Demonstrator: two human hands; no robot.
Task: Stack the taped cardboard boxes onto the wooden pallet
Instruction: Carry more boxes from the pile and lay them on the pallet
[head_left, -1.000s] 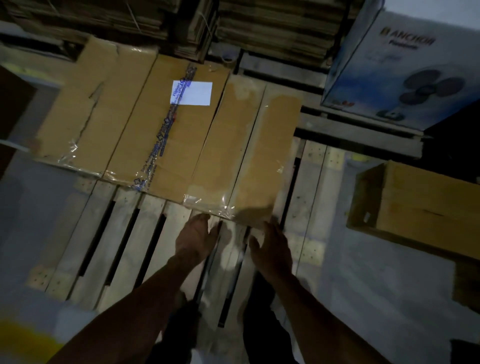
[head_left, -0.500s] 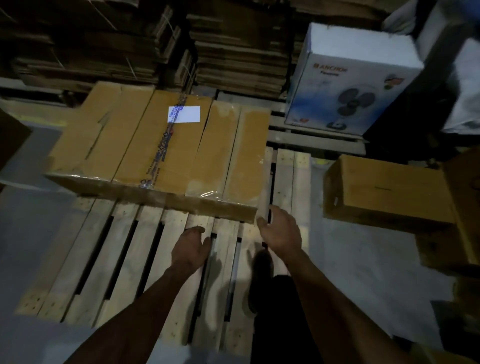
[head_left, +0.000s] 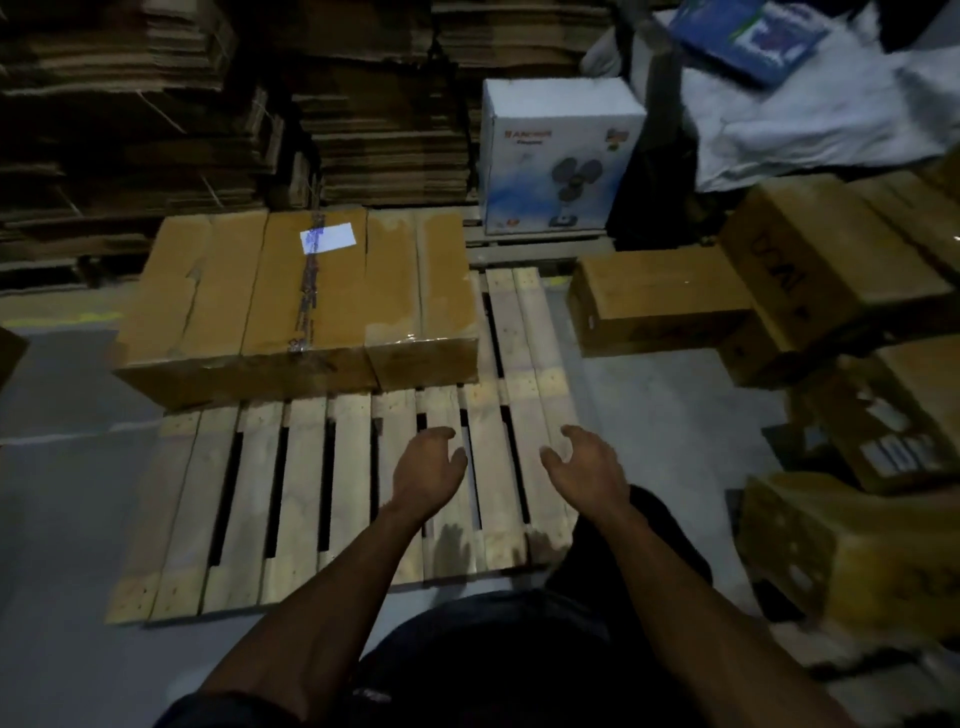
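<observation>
A pale wooden pallet (head_left: 306, 493) lies on the grey floor in front of me. On its far half sit two taped cardboard boxes side by side: a wide one (head_left: 244, 301) with a white label and a narrower one (head_left: 421, 296) to its right. My left hand (head_left: 426, 467) and my right hand (head_left: 587, 462) hover over the pallet's near right slats, fingers loosely curved, holding nothing, well short of the boxes. More brown boxes (head_left: 660, 301) stand on the floor to the right.
Stacks of flattened cardboard (head_left: 374, 104) fill the back wall. A white fan carton (head_left: 556, 156) stands behind the pallet's right corner. Several brown boxes (head_left: 857, 545) crowd the right side. Grey floor (head_left: 67, 493) lies to the left.
Both hands have drawn back from the front edge of the narrower box toward me. The view has pulled back and up, showing the pallet's near edge and more boxes on the right.
</observation>
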